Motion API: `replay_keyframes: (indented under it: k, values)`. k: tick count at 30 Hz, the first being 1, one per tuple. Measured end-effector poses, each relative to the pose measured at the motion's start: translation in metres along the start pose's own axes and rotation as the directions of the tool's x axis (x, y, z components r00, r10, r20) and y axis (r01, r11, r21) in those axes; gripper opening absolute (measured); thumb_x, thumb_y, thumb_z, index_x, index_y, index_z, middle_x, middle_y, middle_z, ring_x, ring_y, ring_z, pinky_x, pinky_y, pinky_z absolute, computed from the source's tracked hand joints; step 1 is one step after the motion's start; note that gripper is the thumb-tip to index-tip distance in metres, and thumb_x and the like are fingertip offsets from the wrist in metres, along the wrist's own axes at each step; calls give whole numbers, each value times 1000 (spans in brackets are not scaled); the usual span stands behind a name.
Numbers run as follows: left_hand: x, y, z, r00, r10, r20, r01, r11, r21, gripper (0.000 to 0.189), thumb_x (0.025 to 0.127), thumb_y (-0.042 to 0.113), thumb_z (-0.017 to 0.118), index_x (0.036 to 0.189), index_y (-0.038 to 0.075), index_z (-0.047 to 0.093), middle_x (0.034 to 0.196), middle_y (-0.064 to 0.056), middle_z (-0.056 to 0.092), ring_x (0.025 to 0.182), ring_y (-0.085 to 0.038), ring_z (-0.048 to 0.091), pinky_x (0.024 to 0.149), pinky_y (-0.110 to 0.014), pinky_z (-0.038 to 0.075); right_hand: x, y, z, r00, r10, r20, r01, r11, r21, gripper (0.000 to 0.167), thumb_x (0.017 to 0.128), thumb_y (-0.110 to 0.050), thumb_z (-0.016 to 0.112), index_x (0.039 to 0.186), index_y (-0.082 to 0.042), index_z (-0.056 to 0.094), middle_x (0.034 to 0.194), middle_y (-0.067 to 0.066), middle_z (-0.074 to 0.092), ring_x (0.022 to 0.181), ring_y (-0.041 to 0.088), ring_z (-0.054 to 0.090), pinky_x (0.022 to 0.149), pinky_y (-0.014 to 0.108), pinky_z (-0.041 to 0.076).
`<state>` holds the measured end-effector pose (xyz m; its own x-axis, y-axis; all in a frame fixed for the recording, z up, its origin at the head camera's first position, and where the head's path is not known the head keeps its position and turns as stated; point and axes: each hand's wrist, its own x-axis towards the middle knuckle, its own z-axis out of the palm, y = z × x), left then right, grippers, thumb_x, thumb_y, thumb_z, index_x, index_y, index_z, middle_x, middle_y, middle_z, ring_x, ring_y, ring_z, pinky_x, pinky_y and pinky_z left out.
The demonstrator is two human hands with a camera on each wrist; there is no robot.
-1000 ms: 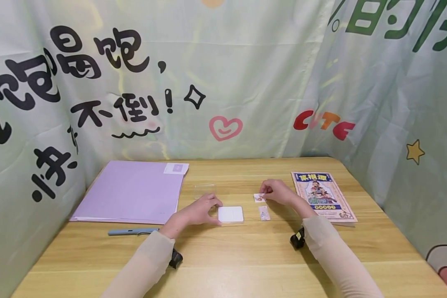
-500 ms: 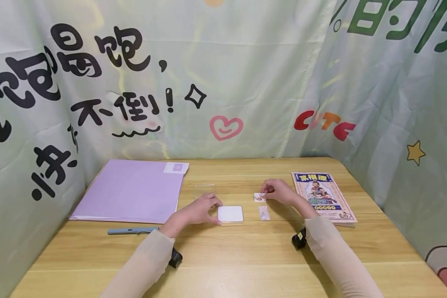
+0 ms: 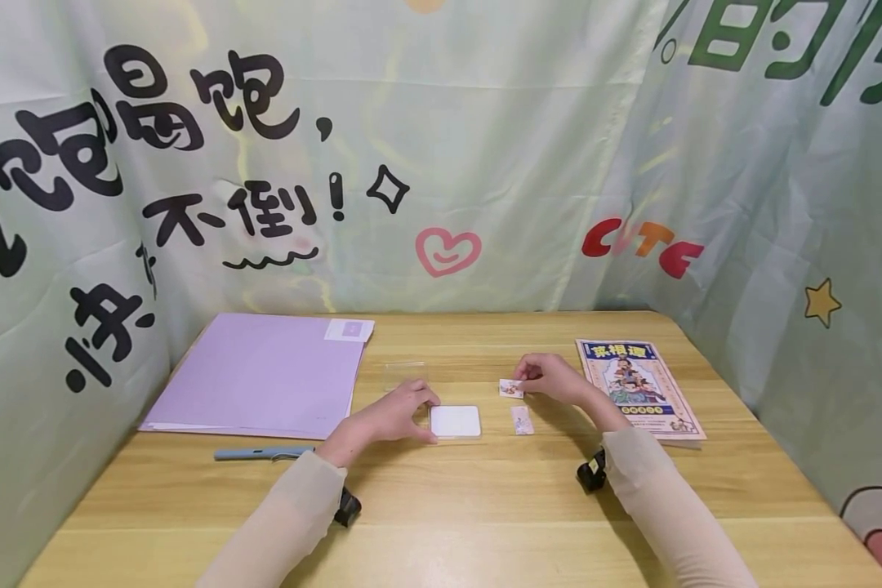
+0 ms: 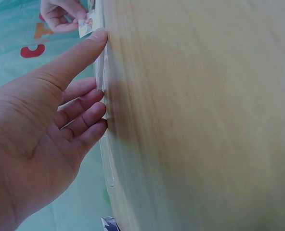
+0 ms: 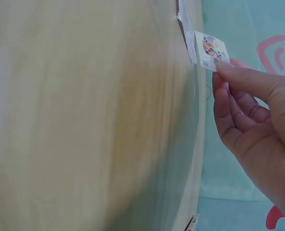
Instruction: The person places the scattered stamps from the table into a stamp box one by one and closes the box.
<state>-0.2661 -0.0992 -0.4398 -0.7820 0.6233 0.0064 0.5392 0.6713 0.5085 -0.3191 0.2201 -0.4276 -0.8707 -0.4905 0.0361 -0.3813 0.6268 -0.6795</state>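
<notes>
In the head view my left hand (image 3: 393, 415) spans the left end of a shallow clear plastic box (image 3: 455, 438) with a white card (image 3: 455, 421) on top. Its thumb is at the near corner and its fingers are at the far one. My right hand (image 3: 554, 380) pinches a small picture stamp (image 3: 510, 388) between thumb and forefinger. The right wrist view shows that stamp (image 5: 211, 50) held by one corner, tilted up off the table. A second stamp (image 3: 522, 420), pale purple with a jagged edge, lies flat between the box and my right hand.
Behind my left hand lies a clear lid (image 3: 404, 374). A large purple folder (image 3: 265, 376) covers the left of the table, with a blue-grey pen (image 3: 257, 454) before it. An illustrated booklet (image 3: 625, 380) lies at the right. Printed curtains (image 3: 441, 163) hang behind the table.
The pinched stamp has shifted very slightly to the left and up. Both hands otherwise stay where they were, and the view has drifted a little.
</notes>
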Motion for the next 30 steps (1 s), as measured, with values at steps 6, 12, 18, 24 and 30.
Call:
replay_keyframes:
  k: [6, 12, 18, 24, 30]
  values:
    - [0, 1, 0, 1000, -6, 6, 6, 1000, -12, 54, 79, 31, 81, 122, 4, 62, 116, -4, 55, 109, -18, 50, 100, -39, 46, 0, -4, 1, 1000, -8, 7, 8, 999, 35, 7, 88, -1, 67, 95, -4, 66, 91, 10, 67, 84, 14, 60, 72, 21, 51]
    - [0, 2, -1, 1000, 4, 5, -4, 1000, -2, 54, 79, 32, 82, 121, 4, 62, 115, -5, 55, 108, -19, 50, 99, -39, 46, 1, -10, 3, 1000, -26, 17, 25, 998, 58, 7, 88, -1, 67, 95, -4, 66, 93, 11, 68, 86, 15, 62, 74, 21, 51]
    - [0, 2, -2, 1000, 3, 5, -3, 1000, -3, 53, 79, 31, 81, 120, 4, 62, 115, -5, 55, 108, -19, 50, 100, -39, 46, 4, -14, 6, 998, -56, 31, 54, 997, 61, 6, 90, -4, 67, 95, -4, 66, 93, 11, 68, 87, 13, 62, 75, 21, 52]
    - [0, 1, -2, 1000, 4, 2, -4, 1000, 1, 54, 80, 32, 81, 121, 4, 62, 115, -4, 55, 109, -18, 50, 100, -39, 46, 5, -22, 12, 996, -72, 54, 67, 994, 92, 6, 89, -3, 67, 95, -3, 66, 94, 12, 68, 87, 15, 63, 77, 20, 53]
    - [0, 2, -2, 1000, 8, 9, -8, 1000, -2, 53, 80, 32, 81, 121, 4, 62, 115, -4, 54, 108, -19, 50, 99, -40, 45, 8, -30, 19, 993, -92, 76, 83, 989, 124, 6, 90, -2, 66, 96, -2, 65, 95, 14, 68, 87, 15, 64, 78, 21, 54]
